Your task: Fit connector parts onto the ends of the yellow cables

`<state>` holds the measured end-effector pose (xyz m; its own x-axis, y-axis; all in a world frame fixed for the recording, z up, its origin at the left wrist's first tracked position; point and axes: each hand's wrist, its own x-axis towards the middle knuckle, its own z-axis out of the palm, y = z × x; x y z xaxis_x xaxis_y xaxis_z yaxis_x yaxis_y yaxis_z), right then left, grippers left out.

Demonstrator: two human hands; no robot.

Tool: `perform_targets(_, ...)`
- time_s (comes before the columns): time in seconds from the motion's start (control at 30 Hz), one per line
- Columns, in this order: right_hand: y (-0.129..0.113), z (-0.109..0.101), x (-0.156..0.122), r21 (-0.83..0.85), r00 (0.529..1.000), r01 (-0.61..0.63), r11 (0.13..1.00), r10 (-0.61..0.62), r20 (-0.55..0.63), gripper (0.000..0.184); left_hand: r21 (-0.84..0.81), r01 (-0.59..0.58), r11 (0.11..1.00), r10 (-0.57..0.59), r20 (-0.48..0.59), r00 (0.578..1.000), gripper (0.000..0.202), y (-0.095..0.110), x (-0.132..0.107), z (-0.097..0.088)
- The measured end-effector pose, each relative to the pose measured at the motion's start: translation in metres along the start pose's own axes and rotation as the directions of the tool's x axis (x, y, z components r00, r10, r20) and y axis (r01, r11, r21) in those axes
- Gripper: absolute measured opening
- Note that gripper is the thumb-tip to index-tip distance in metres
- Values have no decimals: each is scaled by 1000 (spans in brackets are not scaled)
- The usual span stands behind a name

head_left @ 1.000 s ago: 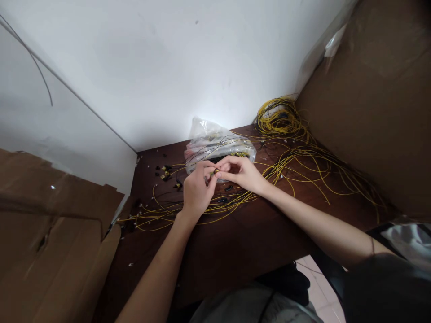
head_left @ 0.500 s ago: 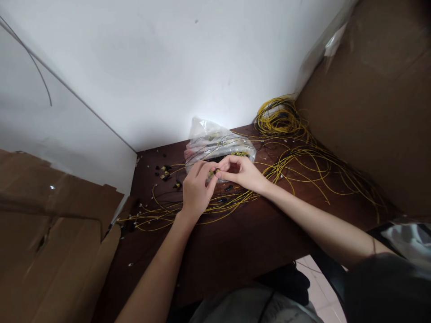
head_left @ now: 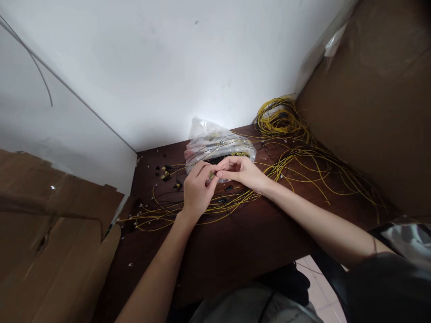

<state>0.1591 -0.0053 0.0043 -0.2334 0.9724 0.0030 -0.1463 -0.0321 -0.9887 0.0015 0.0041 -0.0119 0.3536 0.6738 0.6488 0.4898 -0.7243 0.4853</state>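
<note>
Tight fingertip grip of left hand (head_left: pixel 197 190) and right hand (head_left: pixel 244 172) on small, yellowish connector (head_left: pixel 212 174)

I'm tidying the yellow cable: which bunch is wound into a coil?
The coil at the far right corner, beside the cardboard. The other strands lie loose, spread across the table.

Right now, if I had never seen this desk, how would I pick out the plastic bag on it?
Start at the dark brown table against the white wall. At its far edge, just beyond the left hand and right hand that pinch a small yellow connector, sits the crumpled plastic bag. It alone is clear and shiny; its neighbours are thin yellow cables.
</note>
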Motion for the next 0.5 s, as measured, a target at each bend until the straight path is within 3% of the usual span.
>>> perform_targets(0.2, -1, -1, 1, 100, 999, -32, 994, 33, -9, 19, -34, 12, 999, -12, -10, 1000, 8, -1, 1, 0)
perform_targets(0.5, 7, -8, 4, 159, 1000, 26, 987, -23, -18, 18, -111, 70, 991, -76, -53, 996, 13, 4, 4, -1)
